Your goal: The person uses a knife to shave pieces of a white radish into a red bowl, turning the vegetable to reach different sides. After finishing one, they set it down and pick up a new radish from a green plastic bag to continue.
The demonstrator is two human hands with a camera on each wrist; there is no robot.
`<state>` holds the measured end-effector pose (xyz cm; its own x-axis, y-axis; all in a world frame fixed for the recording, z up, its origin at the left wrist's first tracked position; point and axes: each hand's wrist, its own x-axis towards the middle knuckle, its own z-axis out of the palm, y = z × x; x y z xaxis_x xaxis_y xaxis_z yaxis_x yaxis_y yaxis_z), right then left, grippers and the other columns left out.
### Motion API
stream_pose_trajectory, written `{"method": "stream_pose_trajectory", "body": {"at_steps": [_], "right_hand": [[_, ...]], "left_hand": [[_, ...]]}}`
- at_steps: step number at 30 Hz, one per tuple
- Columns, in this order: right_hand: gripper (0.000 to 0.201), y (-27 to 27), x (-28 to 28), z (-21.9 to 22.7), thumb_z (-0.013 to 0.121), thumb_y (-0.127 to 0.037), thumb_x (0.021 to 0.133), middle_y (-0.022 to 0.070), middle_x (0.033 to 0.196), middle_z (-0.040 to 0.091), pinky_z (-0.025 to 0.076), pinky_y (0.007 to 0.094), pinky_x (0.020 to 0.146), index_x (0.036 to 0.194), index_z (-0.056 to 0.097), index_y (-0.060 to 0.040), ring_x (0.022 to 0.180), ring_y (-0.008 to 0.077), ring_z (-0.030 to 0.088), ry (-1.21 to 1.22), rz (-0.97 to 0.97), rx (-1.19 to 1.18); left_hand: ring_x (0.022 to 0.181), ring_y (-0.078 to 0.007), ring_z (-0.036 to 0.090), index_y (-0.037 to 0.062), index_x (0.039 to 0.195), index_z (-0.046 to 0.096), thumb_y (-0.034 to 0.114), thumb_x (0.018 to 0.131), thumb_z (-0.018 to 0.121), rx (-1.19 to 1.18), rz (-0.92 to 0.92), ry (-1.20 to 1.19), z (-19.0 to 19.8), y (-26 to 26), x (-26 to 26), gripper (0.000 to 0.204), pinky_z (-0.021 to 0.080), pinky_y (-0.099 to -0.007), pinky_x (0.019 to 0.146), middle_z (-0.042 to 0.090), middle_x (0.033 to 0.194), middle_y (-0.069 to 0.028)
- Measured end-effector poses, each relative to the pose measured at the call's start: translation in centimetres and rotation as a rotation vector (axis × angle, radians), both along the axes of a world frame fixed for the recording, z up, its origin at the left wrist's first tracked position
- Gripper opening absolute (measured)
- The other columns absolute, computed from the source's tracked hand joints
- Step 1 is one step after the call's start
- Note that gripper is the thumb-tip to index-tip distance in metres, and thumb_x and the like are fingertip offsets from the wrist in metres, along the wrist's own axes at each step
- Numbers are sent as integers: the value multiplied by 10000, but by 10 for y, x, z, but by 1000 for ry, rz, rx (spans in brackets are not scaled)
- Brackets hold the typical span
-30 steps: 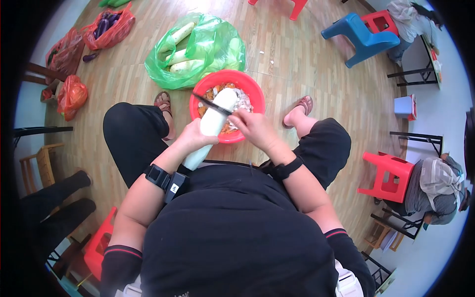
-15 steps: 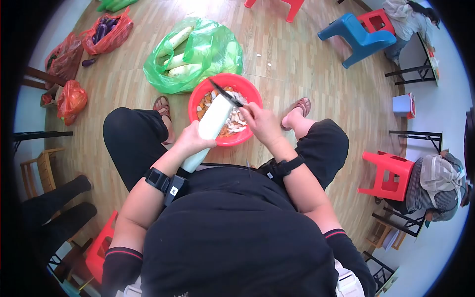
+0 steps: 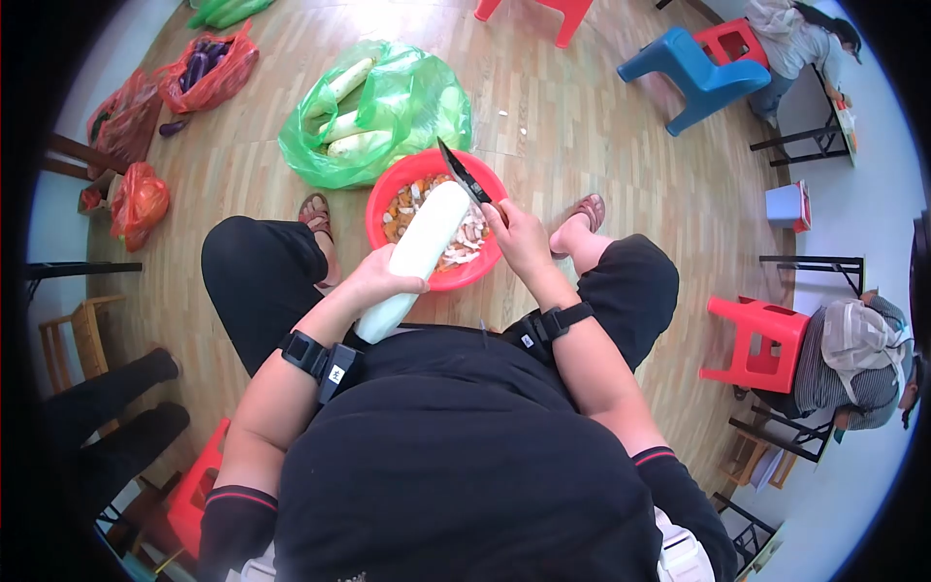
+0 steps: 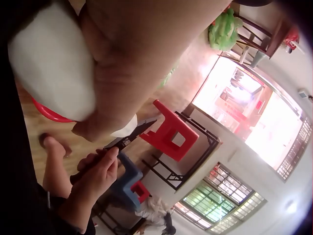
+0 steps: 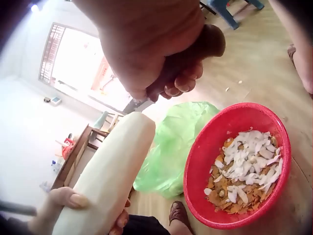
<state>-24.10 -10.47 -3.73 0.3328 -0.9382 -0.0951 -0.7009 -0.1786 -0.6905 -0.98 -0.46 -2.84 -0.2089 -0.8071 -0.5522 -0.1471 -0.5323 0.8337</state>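
A peeled white radish [image 3: 422, 233] slants over the red basin [image 5: 198, 171], its far end pointing away from the body. My left hand [image 3: 378, 278] grips its nearer part, thumb on one side and fingers around the other in the right wrist view. My right hand [image 3: 521, 238] holds a knife by its dark brown handle [image 5: 210, 41]. The dark blade [image 3: 462, 173] points up and left, close beside the radish's far end. White and orange-brown peelings [image 5: 249, 156] lie in the basin.
A green plastic bag [image 3: 432, 102] of radishes lies beyond the basin. Red bags, one with eggplants [image 3: 201, 66], are at far left. A blue chair [image 3: 693, 78] and red stool [image 3: 761, 339] stand to the right, with people seated at the tables there.
My right hand has moved the knife away from the radish's surface, up and to the right past its far end. My left hand keeps its hold on the radish.
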Motion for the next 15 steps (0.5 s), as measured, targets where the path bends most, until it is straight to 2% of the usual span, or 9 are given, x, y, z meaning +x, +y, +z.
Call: {"method": "stream_pose_trajectory", "body": {"at_steps": [2, 5, 8, 12, 15], "right_hand": [[313, 5, 5, 10, 538, -366, 932, 179, 732, 639, 486, 456, 604, 907, 609, -62, 690, 373, 629, -120, 5, 11], [313, 12, 11, 6, 540, -366, 931, 176, 730, 640, 489, 451, 600, 905, 610, -62, 680, 366, 630, -129, 105, -23], [307, 13, 12, 1, 540, -363, 931, 171, 722, 641, 493, 451, 601, 902, 613, -66, 674, 367, 631, -109, 126, -32], [315, 5, 4, 0, 539, -371, 930, 167, 717, 642, 495, 444, 601, 904, 615, -67, 680, 363, 633, -128, 74, -53], [331, -2, -1, 0, 543, -383, 925, 164, 726, 645, 491, 448, 611, 904, 613, -60, 702, 362, 637, 32, -40, 26]], "left_hand": [[806, -153, 592, -12, 1080, 542, 203, 645, 754, 8, -10, -11, 2, 0, 0, 529, 488, -292, 699, 605, 920, -84], [800, -153, 591, -15, 1081, 541, 207, 648, 748, 24, -31, -37, 1, -1, 0, 530, 487, -293, 693, 604, 916, -82], [806, -153, 590, -17, 1084, 539, 213, 646, 745, 16, -21, -26, 4, 1, -1, 536, 486, -295, 698, 603, 916, -83], [825, -161, 589, -16, 1091, 531, 228, 631, 750, 32, 10, 3, 9, 2, -2, 564, 484, -298, 724, 603, 915, -84], [859, -182, 589, -17, 1101, 524, 246, 630, 757, -2, -42, -63, 9, 1, -1, 588, 482, -309, 755, 603, 923, -85]]}}
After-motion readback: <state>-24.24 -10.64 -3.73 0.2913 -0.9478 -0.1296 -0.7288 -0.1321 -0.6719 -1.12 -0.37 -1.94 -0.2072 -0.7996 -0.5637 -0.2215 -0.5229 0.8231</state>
